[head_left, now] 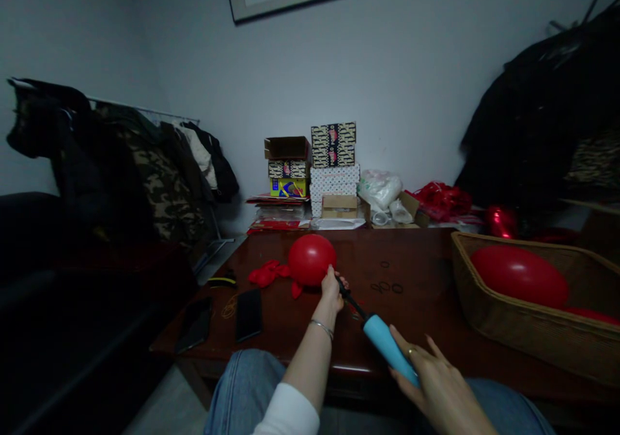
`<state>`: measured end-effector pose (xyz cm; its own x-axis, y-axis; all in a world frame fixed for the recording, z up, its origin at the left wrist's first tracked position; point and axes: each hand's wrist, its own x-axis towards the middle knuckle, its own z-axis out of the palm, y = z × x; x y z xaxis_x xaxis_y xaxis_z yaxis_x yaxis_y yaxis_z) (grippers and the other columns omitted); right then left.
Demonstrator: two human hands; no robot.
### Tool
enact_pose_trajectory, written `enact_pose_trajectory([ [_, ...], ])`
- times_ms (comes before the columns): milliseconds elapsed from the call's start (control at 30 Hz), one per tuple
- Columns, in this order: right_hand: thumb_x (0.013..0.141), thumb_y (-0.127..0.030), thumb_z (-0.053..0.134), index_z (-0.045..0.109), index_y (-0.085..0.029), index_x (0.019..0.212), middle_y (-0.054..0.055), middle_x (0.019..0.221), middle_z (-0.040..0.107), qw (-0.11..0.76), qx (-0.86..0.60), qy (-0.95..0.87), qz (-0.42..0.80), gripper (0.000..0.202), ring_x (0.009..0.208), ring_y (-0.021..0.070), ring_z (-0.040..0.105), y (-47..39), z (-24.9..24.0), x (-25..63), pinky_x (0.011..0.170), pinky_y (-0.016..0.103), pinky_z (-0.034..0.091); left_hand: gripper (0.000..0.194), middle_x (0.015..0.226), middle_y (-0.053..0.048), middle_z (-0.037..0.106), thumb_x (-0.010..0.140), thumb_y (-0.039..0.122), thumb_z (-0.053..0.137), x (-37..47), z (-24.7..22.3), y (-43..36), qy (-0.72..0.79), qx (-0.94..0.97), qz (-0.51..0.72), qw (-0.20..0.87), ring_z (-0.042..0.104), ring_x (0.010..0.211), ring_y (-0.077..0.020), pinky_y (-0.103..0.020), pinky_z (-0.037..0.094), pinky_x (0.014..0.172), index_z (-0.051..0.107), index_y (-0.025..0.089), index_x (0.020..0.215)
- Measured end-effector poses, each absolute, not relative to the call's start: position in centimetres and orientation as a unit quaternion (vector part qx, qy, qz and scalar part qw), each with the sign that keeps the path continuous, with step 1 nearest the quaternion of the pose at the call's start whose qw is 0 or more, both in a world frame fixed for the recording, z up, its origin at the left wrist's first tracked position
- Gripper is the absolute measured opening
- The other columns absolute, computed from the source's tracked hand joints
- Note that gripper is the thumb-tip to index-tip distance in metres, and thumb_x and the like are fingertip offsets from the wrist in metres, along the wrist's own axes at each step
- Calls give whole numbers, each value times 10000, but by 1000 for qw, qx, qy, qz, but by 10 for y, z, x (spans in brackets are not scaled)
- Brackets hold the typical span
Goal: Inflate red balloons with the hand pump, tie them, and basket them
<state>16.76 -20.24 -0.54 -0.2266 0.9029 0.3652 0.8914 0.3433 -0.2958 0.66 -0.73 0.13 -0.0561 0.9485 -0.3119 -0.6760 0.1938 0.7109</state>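
1. The smooth, light-blue barrel of a cylindrical hand pump point(390, 346) is gripped by the right hand point(433, 372), its fingers stretched along the barrel.
2. A taut, glossy red balloon point(312, 259), rounded in shape, is held just above the worktop's near half by the left hand point(334, 288), which is closed where the pump's slim black end meets it; the exact pinch is hidden by the fingers.
3. On the polished, reddish-brown worktop point(426, 257), two flat dark slabs point(248, 315) are laid beside thin tan loops point(229, 306).
4. At the right, a larger oval balloon point(520, 275) is contained in a woven wicker basket point(498, 322).
5. Limp, crumpled red balloons point(265, 273) and small black rings point(397, 288) are spread farther in.
6. Along the wall, patterned cardboard boxes point(333, 144) are stacked beside a wrinkled, translucent plastic bag point(380, 188).
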Motion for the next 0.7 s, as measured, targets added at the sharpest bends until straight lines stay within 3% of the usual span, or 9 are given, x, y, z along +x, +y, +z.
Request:
enact_pose_trajectory([
  [400,836,-239,466,377,-115,1361,95,977,686,219,-611,-760,35,547,912,214,645,-164,11,135,1060,479,272,312,443,37,419,876,413,437,21,-4,-17,386,174,593,685,405,371,-85,-203,321,415,409,185,665],
  [700,845,-286,483,355,-218,1377,67,1174,628,256,-581,-772,2,551,990,221,631,-185,-10,155,1052,490,315,320,439,46,406,862,452,459,17,-4,-10,395,176,606,668,378,352,-80,-192,279,387,419,186,688],
])
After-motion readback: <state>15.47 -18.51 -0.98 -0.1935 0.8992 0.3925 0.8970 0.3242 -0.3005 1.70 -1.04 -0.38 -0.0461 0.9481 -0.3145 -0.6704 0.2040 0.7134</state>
